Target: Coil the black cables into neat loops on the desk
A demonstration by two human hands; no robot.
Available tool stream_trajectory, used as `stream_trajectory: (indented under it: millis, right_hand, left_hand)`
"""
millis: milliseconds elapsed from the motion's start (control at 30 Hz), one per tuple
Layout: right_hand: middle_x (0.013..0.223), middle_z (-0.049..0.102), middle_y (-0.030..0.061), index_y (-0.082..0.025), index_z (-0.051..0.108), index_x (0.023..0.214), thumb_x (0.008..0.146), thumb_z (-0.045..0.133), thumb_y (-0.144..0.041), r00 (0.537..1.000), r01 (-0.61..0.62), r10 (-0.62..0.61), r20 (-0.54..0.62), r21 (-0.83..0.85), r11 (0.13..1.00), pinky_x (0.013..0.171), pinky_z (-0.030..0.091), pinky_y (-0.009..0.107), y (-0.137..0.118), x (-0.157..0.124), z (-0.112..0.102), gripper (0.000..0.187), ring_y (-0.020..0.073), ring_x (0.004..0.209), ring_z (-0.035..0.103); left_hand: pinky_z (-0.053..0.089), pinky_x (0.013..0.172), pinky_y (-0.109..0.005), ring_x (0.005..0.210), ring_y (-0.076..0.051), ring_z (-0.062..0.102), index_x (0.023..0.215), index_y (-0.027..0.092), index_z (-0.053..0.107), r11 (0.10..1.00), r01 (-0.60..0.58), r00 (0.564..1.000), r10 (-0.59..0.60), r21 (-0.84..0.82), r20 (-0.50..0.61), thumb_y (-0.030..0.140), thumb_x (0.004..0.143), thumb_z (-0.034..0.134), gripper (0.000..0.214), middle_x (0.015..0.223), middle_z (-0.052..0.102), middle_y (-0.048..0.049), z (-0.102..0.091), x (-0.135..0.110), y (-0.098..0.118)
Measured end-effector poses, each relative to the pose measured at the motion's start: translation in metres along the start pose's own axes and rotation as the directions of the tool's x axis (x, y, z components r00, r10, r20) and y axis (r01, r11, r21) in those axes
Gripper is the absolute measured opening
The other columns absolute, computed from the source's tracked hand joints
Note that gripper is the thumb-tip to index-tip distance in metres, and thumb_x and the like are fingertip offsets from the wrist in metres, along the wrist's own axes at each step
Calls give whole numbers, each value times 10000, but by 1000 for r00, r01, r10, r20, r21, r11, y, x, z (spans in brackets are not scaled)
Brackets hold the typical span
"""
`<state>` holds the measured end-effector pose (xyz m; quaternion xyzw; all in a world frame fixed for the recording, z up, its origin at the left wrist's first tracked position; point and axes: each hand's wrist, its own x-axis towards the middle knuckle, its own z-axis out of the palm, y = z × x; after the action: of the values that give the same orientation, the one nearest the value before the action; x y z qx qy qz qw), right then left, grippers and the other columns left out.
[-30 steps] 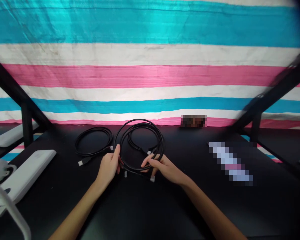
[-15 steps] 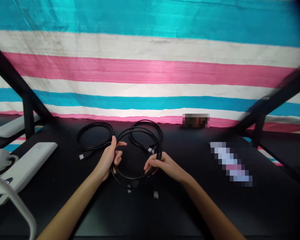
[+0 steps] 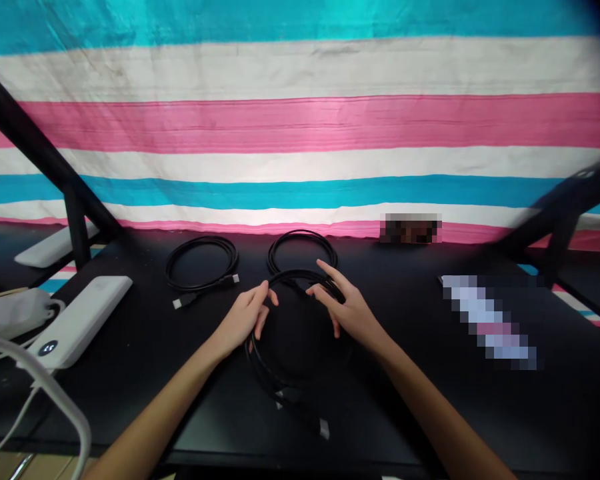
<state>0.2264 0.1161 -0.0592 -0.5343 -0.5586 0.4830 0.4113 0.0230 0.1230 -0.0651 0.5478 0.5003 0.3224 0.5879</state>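
Note:
A coiled black cable (image 3: 263, 363) is between my hands, tilted over the dark tabletop. Its silvery plug ends (image 3: 324, 428) hang at the near side. My left hand (image 3: 247, 317) is closed around the left side of the coil. At the coil's upper right, my right hand (image 3: 347, 303) has its fingers spread, with the cable passing beside them. Behind lie two more coils: a black USB cable (image 3: 167, 267) to the left, with both plugs showing, and another black cable (image 3: 337, 257) straight ahead, partly hidden by the held coil.
On the left lie a white power bank (image 3: 95, 307), a white charger (image 3: 17, 312) with a thick white cord (image 3: 65, 400), and another white block (image 3: 50, 250). Pixelated items (image 3: 487, 320) are at right. Black frame bars (image 3: 40, 140) flank the black table; a striped sheet (image 3: 300, 120) hangs behind.
The held coil has come nearer, its plugs lower in view. My right hand has loosened from a pinch to spread fingers, higher on the coil. The camera view has shifted slightly.

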Motion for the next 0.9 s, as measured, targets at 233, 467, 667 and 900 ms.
stream_trajectory:
  millis: [233,467,667,900]
  right_hand:
    - [833,703,33,-221,571,1221,852,490,-326,972,199,-228,-56,-322,925,573,493,276,6,3,0,391,149,588,601]
    - [819,701,22,-247,635,1125,853,478,-304,971,215,-237,-22,-346,913,645,497,302,11,5,-1,318,199,706,652]
    - [654,638,-11,-243,620,1084,876,428,-372,983,144,-176,-56,-361,921,366,395,220,12,2,0,311,80,314,466]
    - [587,529,-34,-167,607,888,823,481,-473,985,92,-79,-156,73,993,282,346,199,7,10,-3,338,48,291,367]
  left_hand:
    - [385,341,-184,303,-102,467,1277,238,469,951,-193,972,219,243,-86,405,826,494,482,439,503,77,2,-2,-6]
    - [401,365,-219,306,-104,464,1234,242,570,938,-187,966,230,291,-121,360,808,511,446,527,612,30,-2,-1,-9]
    - [347,313,-201,314,-82,450,1060,199,611,949,-153,978,185,274,-94,358,761,565,342,664,655,-6,0,-2,-4]
    - [276,255,-160,251,-82,415,1003,159,539,981,47,971,-89,188,220,502,789,494,406,479,534,45,-2,-9,3]
